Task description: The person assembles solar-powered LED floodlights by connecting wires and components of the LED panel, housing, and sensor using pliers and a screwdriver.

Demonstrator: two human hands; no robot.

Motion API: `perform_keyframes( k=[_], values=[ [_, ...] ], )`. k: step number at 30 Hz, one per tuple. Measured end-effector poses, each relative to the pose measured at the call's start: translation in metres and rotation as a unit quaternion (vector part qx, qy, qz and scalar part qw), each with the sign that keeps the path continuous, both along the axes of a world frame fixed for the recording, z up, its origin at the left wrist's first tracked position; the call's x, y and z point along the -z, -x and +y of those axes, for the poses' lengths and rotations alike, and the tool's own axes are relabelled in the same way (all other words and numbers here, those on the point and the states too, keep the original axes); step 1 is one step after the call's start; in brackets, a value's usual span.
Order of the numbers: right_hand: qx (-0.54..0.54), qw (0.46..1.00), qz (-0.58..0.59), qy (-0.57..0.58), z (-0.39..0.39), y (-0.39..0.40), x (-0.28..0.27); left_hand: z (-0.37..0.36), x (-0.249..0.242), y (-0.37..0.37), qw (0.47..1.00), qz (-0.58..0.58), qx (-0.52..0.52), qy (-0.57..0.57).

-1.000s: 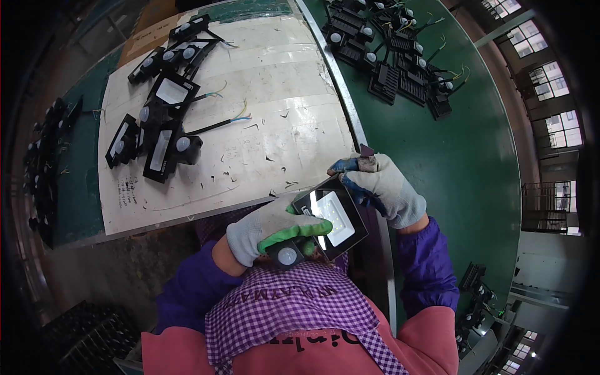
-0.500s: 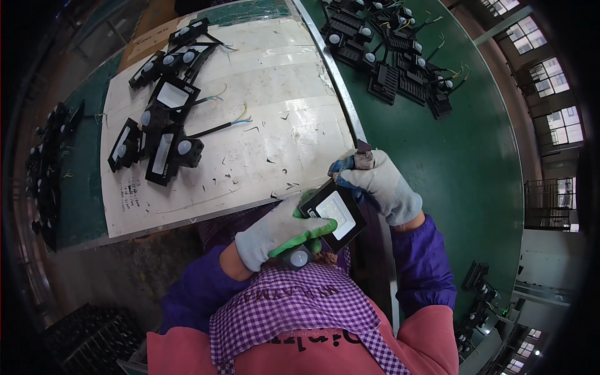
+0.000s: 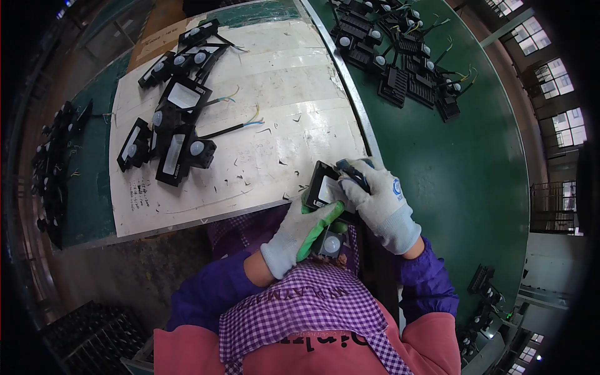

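Observation:
My left hand [image 3: 305, 228], in a white glove with green-coated fingers, is closed around a black LED floodlight [image 3: 317, 185]. The floodlight is tilted over the near edge of the board, and its round white motion sensor [image 3: 332, 244] hangs below, close to my apron. In a white glove with a blue print, my right hand [image 3: 379, 199] is closed on a small dark hand tool [image 3: 354, 174] whose exact kind I cannot make out. Its fingers lie against the upper right of the floodlight, covering part of the lit face and frame.
Several sensor floodlights [image 3: 178, 153] with loose wire ends lie on the white board [image 3: 262, 81], among small black scraps. More stand at the back of the green table [image 3: 437, 162] on the right, and others at far left [image 3: 59, 162]. A metal edge [image 3: 350, 94] divides the surfaces.
My right hand has come down and inward, bringing the tool onto the floodlight's edge. The floodlight has turned and tilted in my left hand, which has shifted slightly right and up.

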State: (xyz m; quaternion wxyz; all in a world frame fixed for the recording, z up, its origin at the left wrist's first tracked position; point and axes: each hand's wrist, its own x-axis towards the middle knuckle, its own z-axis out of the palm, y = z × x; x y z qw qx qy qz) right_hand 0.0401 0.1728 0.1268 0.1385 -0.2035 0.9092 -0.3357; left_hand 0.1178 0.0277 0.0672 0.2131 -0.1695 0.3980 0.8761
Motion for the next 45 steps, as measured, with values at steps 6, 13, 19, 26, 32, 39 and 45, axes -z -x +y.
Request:
perform_keyframes(
  k=[6, 13, 19, 26, 32, 39, 45],
  values=[
    [0.104, 0.987, -0.100, 0.074, 0.001, 0.006, 0.010, 0.009, 0.002, 0.001, 0.999, -0.014, -0.039, 0.003],
    [-0.021, 0.987, 0.137, -0.084, -0.010, -0.002, 0.004, 0.023, 0.014, 0.000, 0.995, 0.008, -0.093, 0.039],
    [-0.027, 0.985, 0.144, -0.094, -0.030, -0.022, -0.006, 0.026, 0.021, -0.002, 0.992, 0.032, -0.113, 0.038],
    [-0.010, 0.980, 0.175, -0.094, -0.043, -0.026, 0.001, 0.029, 0.023, 0.005, 0.988, 0.048, -0.147, -0.013],
    [0.007, 0.977, 0.181, -0.115, -0.049, -0.028, 0.006, 0.023, 0.023, 0.003, 0.990, 0.096, -0.101, -0.012],
    [0.012, 0.977, 0.179, -0.119, -0.053, -0.032, 0.003, 0.027, 0.032, 0.002, 0.987, 0.101, -0.121, 0.016],
    [0.023, 0.976, 0.177, -0.126, -0.056, -0.029, 0.001, 0.025, 0.019, 0.006, 0.983, 0.077, -0.165, -0.014]
  ],
)
